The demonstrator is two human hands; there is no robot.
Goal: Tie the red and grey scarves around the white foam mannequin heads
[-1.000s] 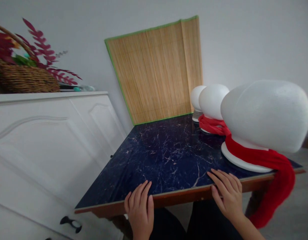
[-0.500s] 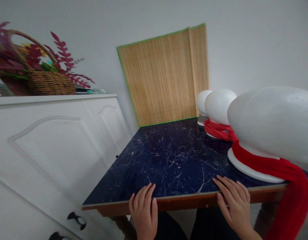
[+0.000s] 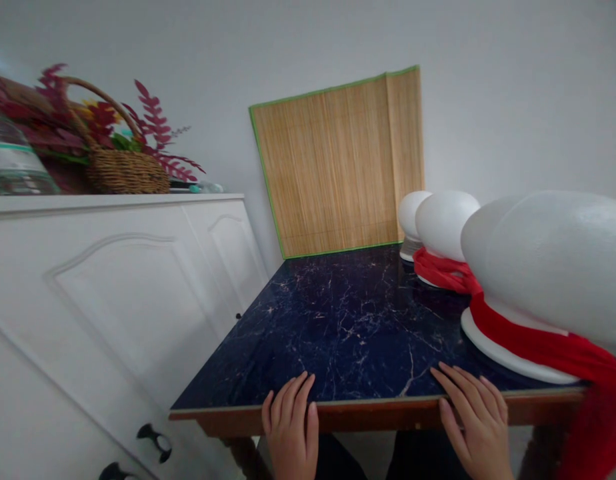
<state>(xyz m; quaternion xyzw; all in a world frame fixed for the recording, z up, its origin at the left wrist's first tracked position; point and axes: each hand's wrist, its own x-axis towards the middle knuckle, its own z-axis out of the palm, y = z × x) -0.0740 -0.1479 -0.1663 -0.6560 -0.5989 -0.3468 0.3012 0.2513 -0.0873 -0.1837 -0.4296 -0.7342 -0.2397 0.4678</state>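
My left hand point(image 3: 291, 421) rests on the front edge of the dark blue marbled table point(image 3: 338, 320), fingers stretched flat over the top and thumb apart. Farther right, my right hand point(image 3: 472, 417) lies on the same edge, its fingers also stretched out and holding nothing. Closest to it stands a large white mannequin head point(image 3: 543, 260) on a round white base. A red scarf point(image 3: 528, 337) wraps the neck of that head and hangs down over the table's edge. Behind it are a second white head point(image 3: 445, 223) and a smaller third one point(image 3: 411, 212).
A bamboo mat point(image 3: 338, 173) with green edging leans against the wall at the table's far end. On the left is a white cabinet point(image 3: 123, 287) with dark handles. It bears a wicker basket point(image 3: 131, 172) of artificial flowers and a clear bottle point(image 3: 15, 160).
The camera view has shifted slightly, so the scene sits lower and a little to the right. Both hands stay on the table edge, and the heads and scarf keep their places.
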